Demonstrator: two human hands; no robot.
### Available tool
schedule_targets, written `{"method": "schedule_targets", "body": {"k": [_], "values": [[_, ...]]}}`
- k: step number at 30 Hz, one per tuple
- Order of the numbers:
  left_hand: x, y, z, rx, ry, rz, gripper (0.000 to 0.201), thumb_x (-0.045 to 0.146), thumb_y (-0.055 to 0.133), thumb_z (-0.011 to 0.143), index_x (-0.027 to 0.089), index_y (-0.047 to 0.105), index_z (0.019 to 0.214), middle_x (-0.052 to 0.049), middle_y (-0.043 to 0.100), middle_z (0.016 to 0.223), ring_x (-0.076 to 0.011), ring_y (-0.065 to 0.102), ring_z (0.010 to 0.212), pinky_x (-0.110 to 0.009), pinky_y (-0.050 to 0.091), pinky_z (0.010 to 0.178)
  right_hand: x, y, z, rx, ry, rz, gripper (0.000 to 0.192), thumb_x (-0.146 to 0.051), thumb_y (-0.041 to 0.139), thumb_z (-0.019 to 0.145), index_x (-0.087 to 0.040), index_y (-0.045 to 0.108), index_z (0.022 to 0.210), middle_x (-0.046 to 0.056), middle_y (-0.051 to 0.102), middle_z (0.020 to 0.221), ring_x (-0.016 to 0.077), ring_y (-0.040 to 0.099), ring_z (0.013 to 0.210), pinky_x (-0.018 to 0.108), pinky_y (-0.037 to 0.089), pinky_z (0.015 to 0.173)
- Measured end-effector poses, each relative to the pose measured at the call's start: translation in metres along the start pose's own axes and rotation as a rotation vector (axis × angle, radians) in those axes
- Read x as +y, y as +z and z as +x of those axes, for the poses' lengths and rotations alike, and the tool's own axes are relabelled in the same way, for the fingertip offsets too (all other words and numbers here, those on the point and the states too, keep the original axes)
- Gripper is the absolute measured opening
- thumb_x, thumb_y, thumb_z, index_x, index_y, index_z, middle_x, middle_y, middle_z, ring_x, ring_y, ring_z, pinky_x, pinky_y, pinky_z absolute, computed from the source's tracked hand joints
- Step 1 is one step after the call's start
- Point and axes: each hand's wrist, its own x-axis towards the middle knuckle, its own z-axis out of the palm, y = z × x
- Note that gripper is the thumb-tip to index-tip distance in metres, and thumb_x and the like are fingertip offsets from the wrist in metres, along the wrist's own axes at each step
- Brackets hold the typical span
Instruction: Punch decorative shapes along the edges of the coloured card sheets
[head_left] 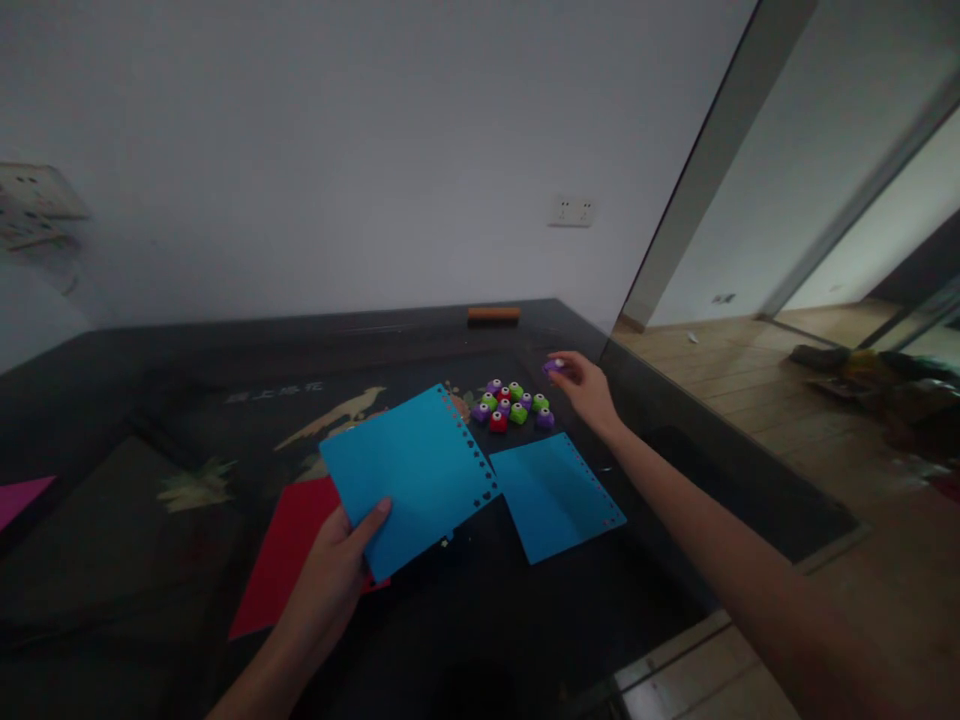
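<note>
The left hand [334, 570] gripped the near corner of a blue sheet [412, 475], thumb on top, lifting it above a red sheet [289, 550]. Right of that, another blue sheet [555, 495] lay flat. Farther right, the right hand [589, 390] pinched a purple punch [553, 367] beside the cluster of small punches [511, 403].

left hand [330, 575] pinching (thumb on top), right hand [589, 390] outstretched, fingers curled

A home room: wall socket [571, 211], wooden floor [750, 380], dark table [150, 400].
</note>
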Motion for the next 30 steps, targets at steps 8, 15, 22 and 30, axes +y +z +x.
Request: {"method": "schedule_targets", "body": {"k": [8,15,22,30], "values": [[-0.003,0.001,-0.004,-0.053,-0.096,-0.023,0.036,0.018,0.061,0.085,0.015,0.055,0.120,-0.013,0.071,0.107,-0.0248,0.070,0.091,-0.038,0.057,0.081,0.030,0.051,0.046,-0.213,0.060,-0.327,0.028,-0.020,0.062,0.079,-0.020,0.066,0.107,0.008,0.069,0.104,0.0202,0.063,0.095,0.031,0.046,0.084],[-0.004,-0.003,0.000,-0.099,-0.083,-0.041,0.045,0.024,0.063,0.084,0.016,0.051,0.127,-0.012,0.069,0.112,-0.0252,0.069,0.093,-0.039,0.055,0.086,0.037,0.064,0.056,-0.305,0.114,-0.488,0.025,-0.022,0.063,0.077,-0.020,0.068,0.102,0.010,0.069,0.103,0.0235,0.062,0.097,0.032,0.045,0.082],[0.004,-0.002,-0.006,-0.058,-0.073,-0.005,0.041,0.021,0.064,0.082,0.018,0.056,0.122,-0.012,0.070,0.111,-0.0247,0.069,0.092,-0.037,0.056,0.081,0.034,0.068,0.058,-0.381,0.073,-0.506,0.025,-0.017,0.059,0.079,-0.020,0.068,0.102,0.008,0.070,0.102,0.0195,0.063,0.093,0.027,0.044,0.080],[0.000,-0.005,-0.004,-0.072,-0.034,0.020,0.039,0.023,0.065,0.081,0.018,0.058,0.120,-0.012,0.071,0.108,-0.0254,0.069,0.091,-0.037,0.057,0.078,0.028,0.071,0.051,-0.346,0.041,-0.463,0.023,-0.016,0.057,0.082,-0.018,0.068,0.102,0.009,0.070,0.100,0.0187,0.062,0.092,0.026,0.044,0.080]]}}
